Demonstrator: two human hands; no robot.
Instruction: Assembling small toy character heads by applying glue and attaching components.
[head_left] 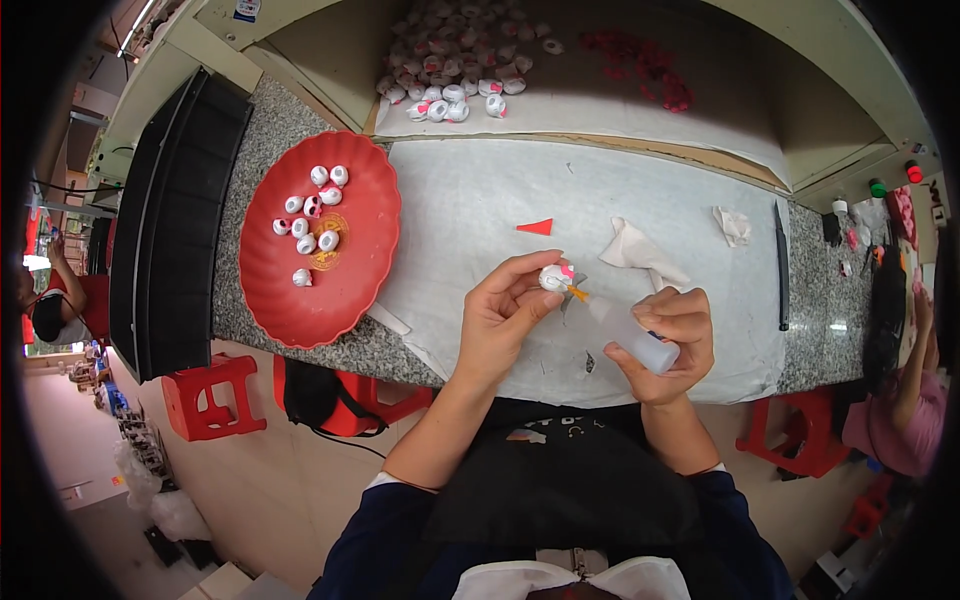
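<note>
Between the thumb and fingers of my left hand (pixel 500 310) is a small white ball-shaped piece (pixel 553 278) with a pink patch. My right hand (pixel 672 335) grips a translucent white squeeze bottle (pixel 632 335), tilted so that its orange-yellow nozzle (pixel 577 292) meets or nearly meets the piece; I cannot tell if they touch. Just beyond my left hand, a small red cone-shaped cap (pixel 535 227) lies on the white sheet (pixel 470 200). A crumpled white cloth or tissue (pixel 640 252) rests beyond the bottle.
To the left, a red scalloped tray (pixel 265 290) carries several similar white pieces. A heap of them (pixel 450 70) sits under the shelf, beside a pile of dark pink bits (pixel 640 62). Black bins (pixel 185 200) stand far left. A dark pen-like tool (pixel 782 270) lies at the right.
</note>
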